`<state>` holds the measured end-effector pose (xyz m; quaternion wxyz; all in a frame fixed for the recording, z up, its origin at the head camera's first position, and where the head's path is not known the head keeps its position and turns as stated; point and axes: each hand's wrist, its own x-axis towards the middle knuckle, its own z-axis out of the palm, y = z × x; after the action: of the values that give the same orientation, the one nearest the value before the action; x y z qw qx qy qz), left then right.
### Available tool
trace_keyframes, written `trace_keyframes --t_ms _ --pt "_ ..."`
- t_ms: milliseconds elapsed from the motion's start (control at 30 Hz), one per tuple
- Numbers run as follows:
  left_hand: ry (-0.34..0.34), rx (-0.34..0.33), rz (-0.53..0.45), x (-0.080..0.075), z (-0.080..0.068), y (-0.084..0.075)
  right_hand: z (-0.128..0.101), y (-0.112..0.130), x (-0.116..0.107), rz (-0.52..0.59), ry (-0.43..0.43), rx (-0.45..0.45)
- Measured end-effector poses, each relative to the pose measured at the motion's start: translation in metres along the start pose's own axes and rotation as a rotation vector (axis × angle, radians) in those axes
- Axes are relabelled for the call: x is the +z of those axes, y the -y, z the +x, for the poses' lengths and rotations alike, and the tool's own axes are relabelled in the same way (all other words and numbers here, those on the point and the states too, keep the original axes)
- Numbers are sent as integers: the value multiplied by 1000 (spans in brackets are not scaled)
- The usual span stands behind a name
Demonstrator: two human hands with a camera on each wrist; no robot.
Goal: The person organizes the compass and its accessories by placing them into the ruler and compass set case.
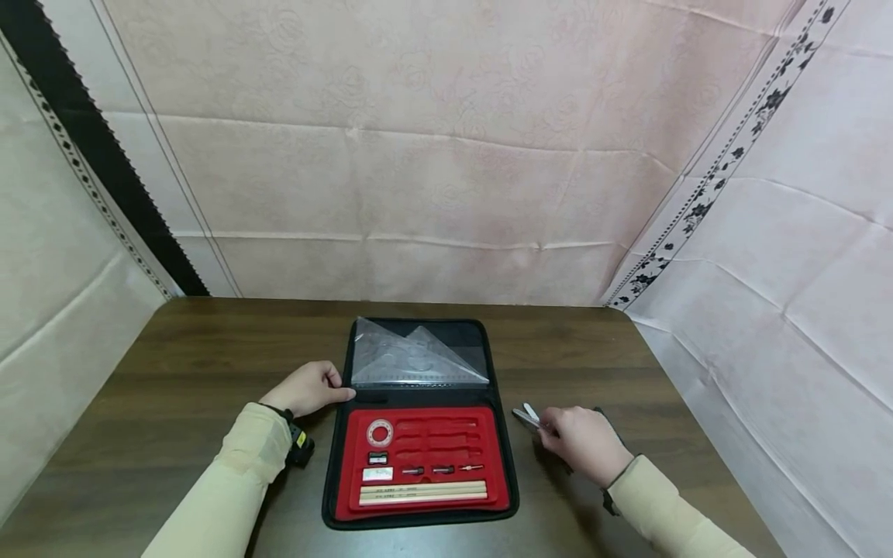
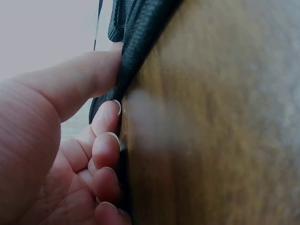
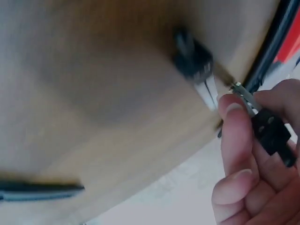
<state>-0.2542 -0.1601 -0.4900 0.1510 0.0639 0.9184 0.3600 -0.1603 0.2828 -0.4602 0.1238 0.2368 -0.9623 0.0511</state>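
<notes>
Clamps one compass [image 3: 268, 127] between thumb and curled fingers of the right hand [image 1: 584, 442], just right of the case [image 1: 432, 398]. Slants in its long axis, with the metal legs aimed toward the case, up and to the left of the fingers in the head view, and with the black head set back among the fingers. Lies far nearer to the right hand than to the left hand [image 1: 310, 389], with the right edge of the case just beyond the leg tips. Close to those fingertips, also right of the case, shows a second compass [image 3: 193, 62]; touching them or apart, cannot tell. At the left edge of the case, pinches the black rim with the left thumb and forefinger, the other fingers curled. Counts, then: compasses, two; in the red tray [image 1: 496, 480] of the case, one white ring [image 1: 369, 434], one sharpener [image 1: 377, 458], one eraser [image 1: 377, 474], three small parts [image 1: 443, 470] and two pencils [image 1: 422, 490]; in the lid [image 1: 466, 335] at the far end of the case, two overlapping clear set squares [image 1: 391, 356]. Under the case, one brown table [image 1: 209, 349]; behind the case, pale cloth [image 1: 418, 194].
</notes>
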Motion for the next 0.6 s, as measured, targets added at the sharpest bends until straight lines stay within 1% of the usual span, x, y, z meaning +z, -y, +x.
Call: trace_keyframes --t_ms 133,167,233,333,433,500,600 --pt "-2 -5 6 1 0 1 2 -3 -7 -52 -111 -34" --pt "-2 -3 6 1 0 1 3 -3 -7 -56 -130 -42" --pt "-1 -8 2 1 1 1 7 0 -7 -44 -140 -60" --pt "2 -5 -1 1 1 1 14 12 -3 11 -106 -93" --pt "-1 -5 0 0 -1 0 23 31 2 68 -65 -145" --pt "-4 -4 2 0 -1 -1 29 44 6 99 -46 -200" --pt "-6 -5 4 0 0 0 35 64 11 136 -22 -310"
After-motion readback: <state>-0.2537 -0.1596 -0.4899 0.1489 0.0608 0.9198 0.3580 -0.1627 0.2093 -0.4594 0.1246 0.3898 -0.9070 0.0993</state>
